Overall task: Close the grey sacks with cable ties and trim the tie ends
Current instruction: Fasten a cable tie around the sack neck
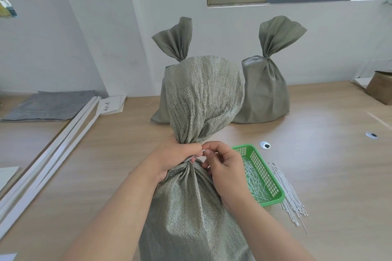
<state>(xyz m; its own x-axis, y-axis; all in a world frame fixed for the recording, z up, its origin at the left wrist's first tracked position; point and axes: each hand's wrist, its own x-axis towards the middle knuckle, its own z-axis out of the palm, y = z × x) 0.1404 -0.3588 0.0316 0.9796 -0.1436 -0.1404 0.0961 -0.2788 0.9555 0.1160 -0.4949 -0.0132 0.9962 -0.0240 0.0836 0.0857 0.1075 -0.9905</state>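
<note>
Person, own body as seen from the head camera:
- Left hand [169,159]: is showing bare, with its back and knuckles in view.
- Left forearm [118,207]: is showing bare along its whole visible length, down to the lower edge of the picture.
- Right hand [222,167]: is showing bare, with back and knuckles in view; its nails are looking short.
- Right forearm [265,224]: is showing bare along its whole visible length.

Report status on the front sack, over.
Left hand gripping sack neck. Right hand pinching white cable tie at the neck. Green basket and spare ties beside right hand, nothing blocking.
</note>
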